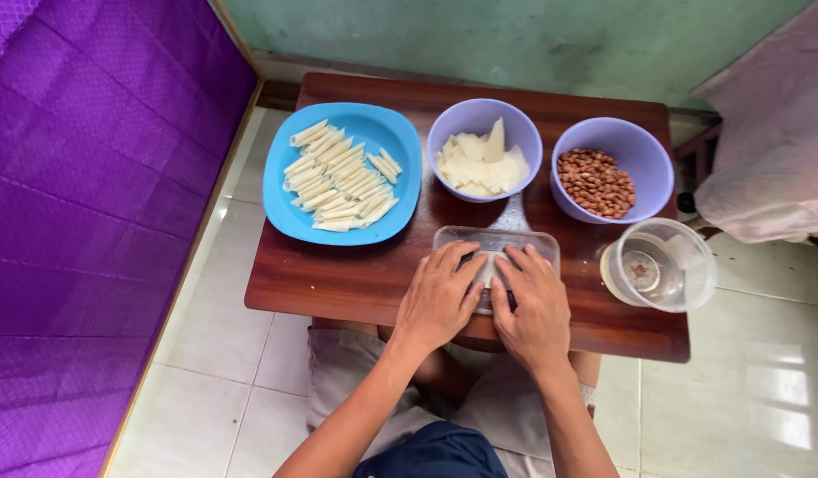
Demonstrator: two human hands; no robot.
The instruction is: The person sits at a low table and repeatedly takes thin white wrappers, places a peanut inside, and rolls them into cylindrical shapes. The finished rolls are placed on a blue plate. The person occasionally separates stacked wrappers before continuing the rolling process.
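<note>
- Left hand [438,299] and right hand [533,305], lower centre, lie flat with fingers spread, pressing a pale wrapper [487,265] on the clear tray [493,241]; neither clenches
- Too much pressure could tear the wrapper
- Right: clear cup [661,265] near the table [338,283] edge; an elbow could tip it
- Above: blue plate [289,208] of rolls [340,177], wrapper bowl [449,133], peanut bowl [644,150]

Two purple bowls [485,133] [644,152], one blue plate [289,217], one clear cup [692,279], one clear tray [480,237]

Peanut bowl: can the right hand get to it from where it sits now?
Probably yes. The right hand rests on the clear tray, and the bowl of peanuts stands just beyond on the same table. Only the clear jar sits off to the side.
</note>
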